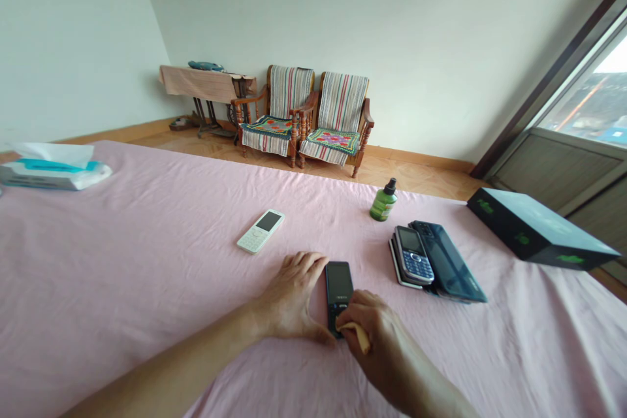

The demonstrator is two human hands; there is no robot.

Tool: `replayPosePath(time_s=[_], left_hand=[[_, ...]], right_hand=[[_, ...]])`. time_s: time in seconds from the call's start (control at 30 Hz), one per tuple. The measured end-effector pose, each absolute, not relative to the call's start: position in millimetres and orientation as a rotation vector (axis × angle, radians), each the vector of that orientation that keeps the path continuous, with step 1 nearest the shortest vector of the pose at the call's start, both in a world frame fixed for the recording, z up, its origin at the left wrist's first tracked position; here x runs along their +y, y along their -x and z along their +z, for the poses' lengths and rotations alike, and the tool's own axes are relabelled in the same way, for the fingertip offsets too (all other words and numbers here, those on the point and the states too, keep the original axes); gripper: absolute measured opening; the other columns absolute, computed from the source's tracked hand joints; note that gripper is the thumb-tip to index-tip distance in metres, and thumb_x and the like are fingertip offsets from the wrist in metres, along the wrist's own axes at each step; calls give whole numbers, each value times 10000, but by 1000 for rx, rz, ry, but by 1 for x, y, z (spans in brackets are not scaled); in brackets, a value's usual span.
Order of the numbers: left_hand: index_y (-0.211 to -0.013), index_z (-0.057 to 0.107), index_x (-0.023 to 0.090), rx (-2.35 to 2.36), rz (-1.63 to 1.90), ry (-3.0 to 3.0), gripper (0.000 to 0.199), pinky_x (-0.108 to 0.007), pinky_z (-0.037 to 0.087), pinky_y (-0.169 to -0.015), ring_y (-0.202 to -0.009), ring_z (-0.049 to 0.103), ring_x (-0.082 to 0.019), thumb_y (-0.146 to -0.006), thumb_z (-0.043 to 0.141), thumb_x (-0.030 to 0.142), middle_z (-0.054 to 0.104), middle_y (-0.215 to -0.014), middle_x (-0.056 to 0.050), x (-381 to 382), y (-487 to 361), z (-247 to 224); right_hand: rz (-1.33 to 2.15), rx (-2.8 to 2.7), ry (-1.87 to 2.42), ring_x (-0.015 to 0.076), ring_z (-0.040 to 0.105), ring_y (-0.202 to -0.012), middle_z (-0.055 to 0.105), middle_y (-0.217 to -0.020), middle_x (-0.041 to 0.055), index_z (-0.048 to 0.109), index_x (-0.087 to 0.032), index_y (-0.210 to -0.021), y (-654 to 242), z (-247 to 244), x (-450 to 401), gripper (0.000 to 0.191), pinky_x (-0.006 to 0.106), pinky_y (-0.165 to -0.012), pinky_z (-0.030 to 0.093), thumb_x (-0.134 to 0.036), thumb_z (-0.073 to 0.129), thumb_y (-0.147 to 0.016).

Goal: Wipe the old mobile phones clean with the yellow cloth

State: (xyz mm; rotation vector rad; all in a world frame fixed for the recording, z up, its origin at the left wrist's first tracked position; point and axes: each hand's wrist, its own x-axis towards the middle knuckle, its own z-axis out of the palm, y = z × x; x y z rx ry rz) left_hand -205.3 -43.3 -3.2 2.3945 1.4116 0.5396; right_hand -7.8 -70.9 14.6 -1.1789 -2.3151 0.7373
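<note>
A dark keypad phone (339, 282) lies face up on the pink cloth, straight in front of me. My left hand (294, 297) curves along its left side, thumb at the lower edge and fingertips by the top left corner, with thumb and fingers spread apart. Over the phone's keypad, my right hand (369, 323) is closed on a folded yellowish cloth (360, 336) pressed to the keys. Part of the keypad is hidden by that hand. Further off to the left, a white keypad phone (261, 231) rests face up, touched by neither hand.
Right of my hands lie a blue keypad phone (414, 255) on a small stack and dark blue smartphones (450, 264). Behind them stands a green spray bottle (383, 201). A black box (533, 225) sits far right, a tissue pack (59, 173) far left. Two wooden chairs (306, 114) stand beyond.
</note>
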Motion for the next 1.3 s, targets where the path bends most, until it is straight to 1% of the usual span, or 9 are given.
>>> replayPosePath(time_s=[0.1, 0.2, 0.37, 0.53, 0.73, 0.87, 1.0, 1.17, 1.3], left_hand=[[-1344, 387, 181, 1405, 532, -2405, 1089, -524, 299, -1037, -1200, 420, -369, -472, 738, 731, 460, -1331, -148, -44, 207, -5], [-1354, 381, 178, 1392, 534, -2414, 1110, -526, 289, -1042, -1202, 416, -375, -471, 725, 756, 457, -1335, -151, -44, 208, -4], [-1357, 379, 164, 1393, 518, -2410, 1121, -534, 284, -1043, -1201, 416, -379, -475, 712, 771, 454, -1337, -159, -44, 207, -2], [-1355, 377, 188, 1394, 520, -2389, 1108, -543, 279, -1043, -1213, 410, -385, -473, 716, 766, 451, -1342, -155, -44, 207, -2], [-1356, 373, 182, 1388, 516, -2397, 1099, -547, 280, -1041, -1218, 408, -386, -486, 711, 762, 449, -1342, -158, -44, 207, -3], [-1343, 378, 202, 1380, 545, -2392, 1082, -541, 295, -1028, -1204, 422, -382, -477, 725, 748, 465, -1327, -146, -43, 207, -4], [-1343, 377, 195, 1383, 546, -2399, 1082, -525, 300, -1027, -1208, 417, -373, -473, 743, 726, 456, -1337, -144, -42, 206, -4], [-1345, 369, 217, 1395, 561, -2391, 1073, -509, 305, -1020, -1209, 419, -373, -473, 754, 708, 459, -1335, -134, -43, 206, -4], [-1336, 377, 221, 1404, 544, -2382, 1068, -516, 300, -1020, -1199, 425, -374, -465, 755, 711, 474, -1313, -135, -43, 206, -3]], right_hand=[[735, -2304, 1249, 150, 557, -706, 607, -744, 24, 673, -175, -710, -7, 16, -65, 270, 247, -625, 375, 48, 523, -733], [723, -2302, 1267, 140, 555, -670, 586, -717, 15, 658, -172, -709, -17, 17, -60, 253, 247, -605, 368, 25, 506, -756], [724, -2254, 1238, 141, 561, -695, 593, -755, 16, 633, -168, -790, -16, 17, -60, 181, 245, -620, 384, -19, 530, -794], [806, -2337, 1200, 129, 570, -694, 595, -754, 14, 657, -180, -704, -17, 15, -63, 260, 232, -614, 382, 16, 507, -788], [812, -2378, 1195, 132, 576, -695, 597, -743, 18, 715, -204, -725, -21, 16, -64, 300, 232, -608, 384, -4, 511, -816], [727, -2409, 1168, 149, 560, -736, 598, -746, 21, 711, -216, -706, -13, 16, -65, 295, 248, -644, 380, -24, 529, -838], [717, -2387, 1126, 152, 552, -772, 616, -794, 22, 708, -225, -731, 0, 16, -70, 294, 247, -670, 381, -35, 524, -860], [708, -2395, 1159, 154, 562, -786, 630, -796, 18, 697, -212, -736, 1, 20, -71, 301, 248, -696, 388, 26, 525, -802], [684, -2397, 1250, 158, 562, -755, 620, -757, 25, 694, -198, -707, -5, 22, -68, 323, 250, -669, 388, 57, 503, -759]])
